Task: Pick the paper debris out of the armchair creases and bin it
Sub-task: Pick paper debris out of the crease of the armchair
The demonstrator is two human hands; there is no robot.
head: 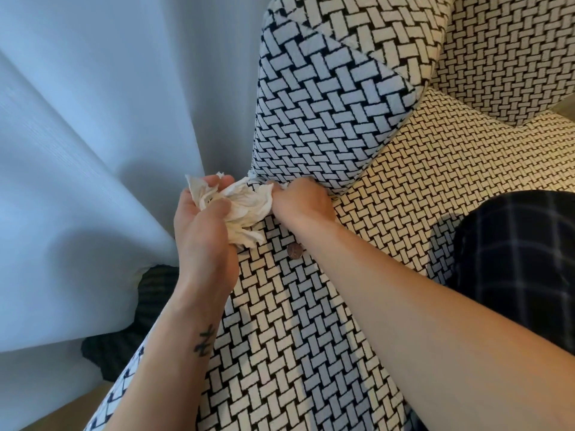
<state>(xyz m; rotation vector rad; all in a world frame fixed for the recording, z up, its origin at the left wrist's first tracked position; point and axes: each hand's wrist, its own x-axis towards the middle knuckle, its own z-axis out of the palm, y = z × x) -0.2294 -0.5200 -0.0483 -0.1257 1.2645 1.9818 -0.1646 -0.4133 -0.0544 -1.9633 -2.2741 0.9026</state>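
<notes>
Watching through the head view, I take the coin (294,251) on the armchair (280,337) seat as my marker. Up and to the left of the coin, my left hand (202,225) is curled round a crumpled paper wad (242,209), thumb pressed across it, with loose folds spilling out past the palm. Just above the coin, my right hand (303,200) is knuckled into the crease (342,195) where the side cushion (326,104) meets the seat. Its fingertips are hidden, so I cannot tell whether they pinch a scrap or only touch the wad's edge.

Several things could go wrong from here:

- **Tearing:** The paper looks thin, and a sharp pull could leave shreds wedged deep in the crease beyond the coin.
- **Dropping:** The wad is bulky for one palm. Adding more may shed a piece toward the curtain (93,119), left of the coin and off the chair's edge.
- **The coin:** A sweeping hand could knock it into the crease, or I could scoop it up with the paper and bin it by mistake.
- **The bin:** It isn't in view, so I'll have to carry the wad without seeing where it goes.

A checked garment (513,259) lies well right of the coin — a scrap could hide beneath it.
</notes>
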